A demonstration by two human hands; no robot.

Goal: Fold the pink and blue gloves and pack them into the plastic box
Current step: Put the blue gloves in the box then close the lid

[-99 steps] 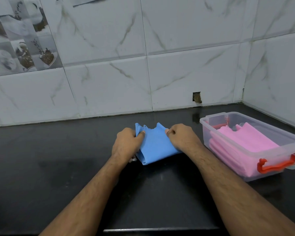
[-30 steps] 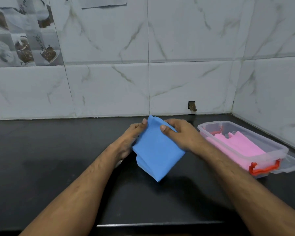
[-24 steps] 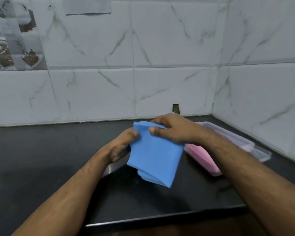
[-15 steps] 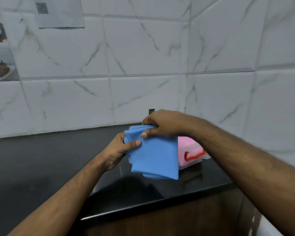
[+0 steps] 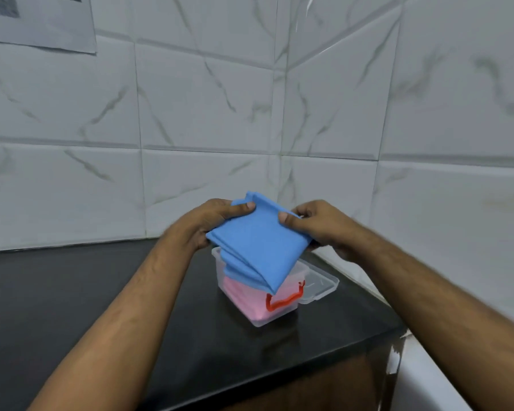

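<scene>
both hands (image 5: 217,221) (image 5: 315,225) pinch folded blue gloves (image 5: 258,244), hiding much of the plastic box (image 5: 279,314).

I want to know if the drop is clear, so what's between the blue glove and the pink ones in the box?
Nothing in the head view: the blue glove hangs over the open box, pink gloves beneath.

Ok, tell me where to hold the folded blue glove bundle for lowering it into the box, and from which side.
Hold the blue glove bundle by its two upper corners, from the left and right sides, as the left hand and right hand do. Its loose layers droop at the near corner over the plastic box, so a thumb on top of each corner probably keeps the fold together while it goes onto the pink gloves.
</scene>
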